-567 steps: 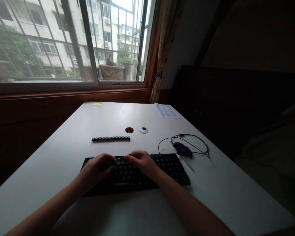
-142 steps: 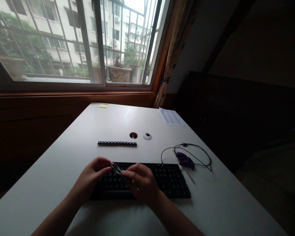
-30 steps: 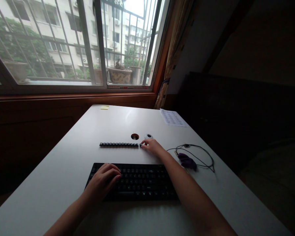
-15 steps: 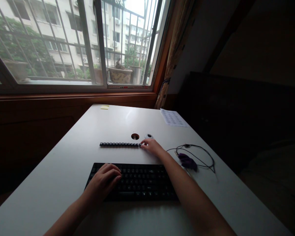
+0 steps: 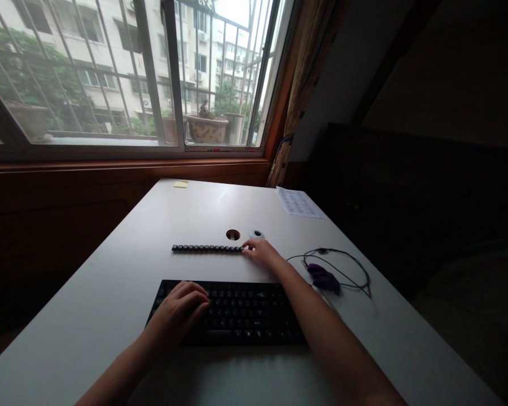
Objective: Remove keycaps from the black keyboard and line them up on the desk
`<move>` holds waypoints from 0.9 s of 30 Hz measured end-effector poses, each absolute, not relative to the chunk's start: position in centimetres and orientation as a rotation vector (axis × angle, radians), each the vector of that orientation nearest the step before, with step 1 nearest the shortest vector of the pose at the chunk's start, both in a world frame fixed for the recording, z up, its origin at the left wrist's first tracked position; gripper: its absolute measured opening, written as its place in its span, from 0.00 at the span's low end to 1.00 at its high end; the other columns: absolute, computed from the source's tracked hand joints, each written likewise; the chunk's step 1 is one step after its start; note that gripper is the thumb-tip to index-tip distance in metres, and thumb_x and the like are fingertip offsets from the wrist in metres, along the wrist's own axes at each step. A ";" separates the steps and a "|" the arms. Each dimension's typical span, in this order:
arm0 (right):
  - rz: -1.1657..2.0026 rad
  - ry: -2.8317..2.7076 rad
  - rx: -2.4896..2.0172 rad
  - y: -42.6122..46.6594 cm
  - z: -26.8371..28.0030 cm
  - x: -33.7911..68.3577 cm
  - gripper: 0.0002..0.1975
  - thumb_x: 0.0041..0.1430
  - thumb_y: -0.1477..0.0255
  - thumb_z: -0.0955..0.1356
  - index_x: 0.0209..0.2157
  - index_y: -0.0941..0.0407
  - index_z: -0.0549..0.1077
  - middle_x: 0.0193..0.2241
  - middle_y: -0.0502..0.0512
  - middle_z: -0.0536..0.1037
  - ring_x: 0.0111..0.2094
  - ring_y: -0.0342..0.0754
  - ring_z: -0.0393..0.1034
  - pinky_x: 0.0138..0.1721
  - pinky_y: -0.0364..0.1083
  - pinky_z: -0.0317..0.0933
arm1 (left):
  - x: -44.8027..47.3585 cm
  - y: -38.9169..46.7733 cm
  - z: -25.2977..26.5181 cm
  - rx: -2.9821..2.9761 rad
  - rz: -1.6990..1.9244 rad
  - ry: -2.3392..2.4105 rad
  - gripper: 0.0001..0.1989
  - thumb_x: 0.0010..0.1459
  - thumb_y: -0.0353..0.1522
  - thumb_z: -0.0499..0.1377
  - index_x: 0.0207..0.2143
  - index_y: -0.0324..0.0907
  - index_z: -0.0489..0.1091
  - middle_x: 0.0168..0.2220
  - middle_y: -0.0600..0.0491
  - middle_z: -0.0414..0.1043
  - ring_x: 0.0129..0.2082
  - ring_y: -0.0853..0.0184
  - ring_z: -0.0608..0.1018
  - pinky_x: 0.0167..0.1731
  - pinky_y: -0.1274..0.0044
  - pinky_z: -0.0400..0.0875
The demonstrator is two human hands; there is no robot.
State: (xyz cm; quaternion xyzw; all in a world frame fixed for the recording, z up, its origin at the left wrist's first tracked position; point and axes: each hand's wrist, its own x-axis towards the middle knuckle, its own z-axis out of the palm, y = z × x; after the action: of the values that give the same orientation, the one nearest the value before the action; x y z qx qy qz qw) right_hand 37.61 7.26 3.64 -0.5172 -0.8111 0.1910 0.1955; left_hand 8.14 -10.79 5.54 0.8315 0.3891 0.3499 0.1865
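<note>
A black keyboard [image 5: 245, 313] lies on the white desk in front of me. My left hand [image 5: 185, 304] rests over its left part, with the fingers lying lightly bent on the keys and nothing seen in them. Beyond the keyboard runs a straight row of small black keycaps [image 5: 207, 248]. At the row's right end my right hand [image 5: 257, 250] has thumb and fingers pinched on the last keycap, which they mostly hide. My right forearm crosses above the keyboard's right end.
Behind the row are a round cable hole [image 5: 232, 235] and a white ring-shaped cover [image 5: 257, 234]. To the right lie a coiled black cable [image 5: 359, 268] and a dark purple cloth-like item [image 5: 323, 278]. Printed paper [image 5: 300, 203] and yellow sticky notes [image 5: 180, 184] lie at the far edge.
The small gap before the last keycap at the row's right end has closed; my right hand still pinches there. My left hand stays in place.
</note>
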 end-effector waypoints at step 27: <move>0.534 -2.279 -1.449 7.4 3.4 37.7 0.13 0.55 0.68 0.71 0.42 0.55 0.79 0.34 0.54 0.79 0.34 0.46 0.71 0.38 0.44 0.62 | 8.2 -10.7 5.4 2.345 0.985 1.090 0.05 0.65 0.31 0.56 0.38 0.44 0.72 0.40 0.50 0.73 0.41 0.64 0.74 0.41 0.71 0.72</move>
State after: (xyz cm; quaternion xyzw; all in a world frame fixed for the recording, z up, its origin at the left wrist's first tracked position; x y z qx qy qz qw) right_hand 37.72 7.40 3.40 -0.5163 -0.8123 0.1903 0.1933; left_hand 8.18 -10.66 5.45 0.8326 0.3871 0.3496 0.1860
